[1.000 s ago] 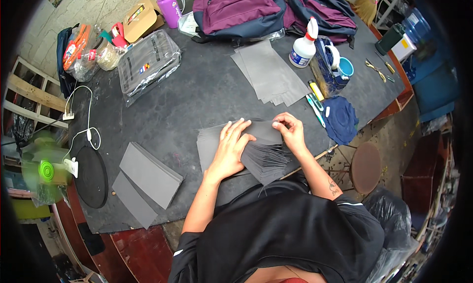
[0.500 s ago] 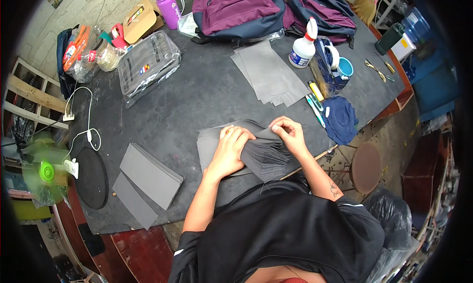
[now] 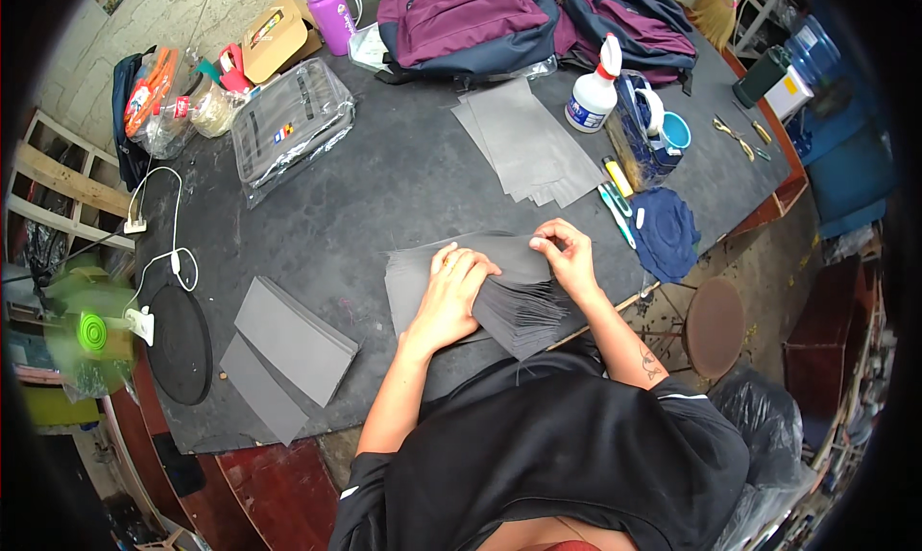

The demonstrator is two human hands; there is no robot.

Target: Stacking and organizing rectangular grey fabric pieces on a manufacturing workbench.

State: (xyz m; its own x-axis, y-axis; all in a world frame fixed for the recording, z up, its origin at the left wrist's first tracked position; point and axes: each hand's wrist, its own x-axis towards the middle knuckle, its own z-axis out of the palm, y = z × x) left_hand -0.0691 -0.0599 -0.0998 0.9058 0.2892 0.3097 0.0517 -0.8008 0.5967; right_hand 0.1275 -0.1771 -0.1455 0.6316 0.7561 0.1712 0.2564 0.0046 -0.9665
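A thick stack of thin dark grey sheets [image 3: 407, 287] lies at the table's near edge. My left hand [image 3: 449, 297] presses on it, fingers curled over a folded-back bunch of sheets [image 3: 519, 311] whose layered edges fan out toward my body. At the stack's far right corner, my right hand [image 3: 569, 255] pinches the edge of a top sheet [image 3: 514, 253] between thumb and fingertips. Whether that pinch holds one sheet or more I cannot tell.
Left of the stack lie more grey sheets [image 3: 298, 340]; others [image 3: 528, 143] lie farther back. A spray bottle [image 3: 590, 95], a dark blue cloth [image 3: 665, 234] and a cutter [image 3: 615, 210] sit to the right. Purple backpacks [image 3: 471, 23] and a clear-wrapped case [image 3: 293, 124] stand behind.
The top sheet, bowed up near my right fingers before, now lies flatter. My right hand has shifted slightly away from me; my left hand stays almost in place.
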